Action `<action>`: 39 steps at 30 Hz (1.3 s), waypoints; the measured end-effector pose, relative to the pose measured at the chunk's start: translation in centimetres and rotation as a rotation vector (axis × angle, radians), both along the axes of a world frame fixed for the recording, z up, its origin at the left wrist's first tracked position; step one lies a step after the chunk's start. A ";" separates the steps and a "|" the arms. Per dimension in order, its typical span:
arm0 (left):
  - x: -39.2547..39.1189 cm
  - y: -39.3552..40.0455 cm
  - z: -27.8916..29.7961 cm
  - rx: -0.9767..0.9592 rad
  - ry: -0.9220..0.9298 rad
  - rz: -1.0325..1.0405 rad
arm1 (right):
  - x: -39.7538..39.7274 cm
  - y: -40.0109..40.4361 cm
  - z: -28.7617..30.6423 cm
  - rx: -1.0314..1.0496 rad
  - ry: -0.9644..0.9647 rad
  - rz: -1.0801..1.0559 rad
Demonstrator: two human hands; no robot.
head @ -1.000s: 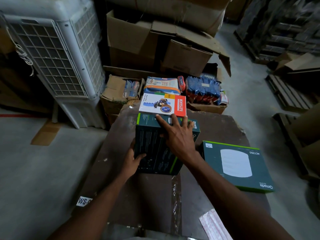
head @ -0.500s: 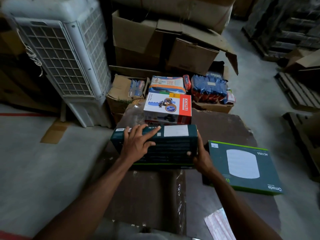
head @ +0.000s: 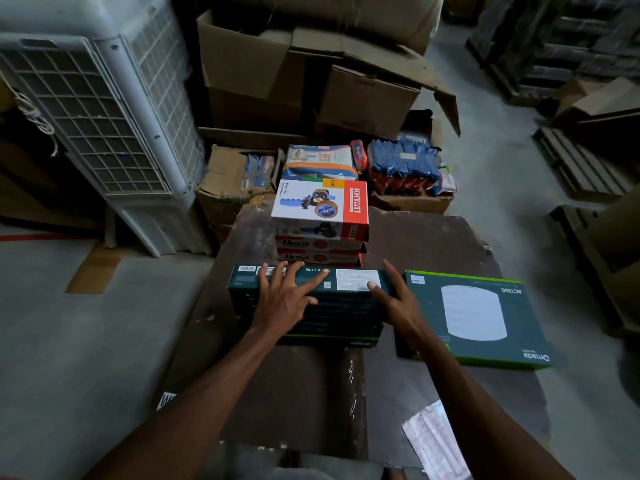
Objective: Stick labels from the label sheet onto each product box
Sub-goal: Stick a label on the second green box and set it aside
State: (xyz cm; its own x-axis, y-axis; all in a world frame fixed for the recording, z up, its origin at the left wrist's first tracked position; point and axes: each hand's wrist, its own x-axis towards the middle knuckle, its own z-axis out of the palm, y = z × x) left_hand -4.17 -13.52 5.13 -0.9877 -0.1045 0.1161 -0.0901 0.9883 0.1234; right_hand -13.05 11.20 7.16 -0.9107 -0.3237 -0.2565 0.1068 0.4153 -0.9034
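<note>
Both our hands lay on the dark box on the table.

Our left hand (head: pixel 282 301) rested flat, fingers spread wide, on the dark box (head: pixel 311 306) mid-table (head: pixel 433 244); our right hand (head: pixel 398 303), also spread, held its right end. A green box (head: pixel 485 320) lay just beside it, the label sheet (head: pixel 436 441) at the table's near edge.

Both hands rest spread on a dark green box (head: pixel 332 306) standing on the table (head: pixel 433 237): left hand (head: pixel 284 299) flat on top, right hand (head: pixel 398 303) at its right end. A flat green box (head: pixel 512 341) lies just beside.
</note>
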 end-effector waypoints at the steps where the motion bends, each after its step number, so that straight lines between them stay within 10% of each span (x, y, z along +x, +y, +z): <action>1: -0.1 -0.1 -0.1 0.008 -0.004 -0.003 | -0.3 -0.4 0.2 0.019 -0.021 -0.013; 11: 1.1 -2.5 1.8 0.182 -0.188 0.168 | -2.0 -2.8 0.3 0.276 -0.048 -0.156; 20: 3.7 -5.1 2.9 0.638 -0.278 0.577 | -0.8 -1.4 2.8 0.323 -0.454 -0.098; 30: 5.4 -5.3 4.2 0.900 -0.294 0.513 | -1.4 0.4 0.8 0.358 -0.714 -0.020; 39: 8.1 -7.3 2.5 1.186 -0.694 0.593 | 0.8 1.9 -1.5 0.433 -0.763 0.151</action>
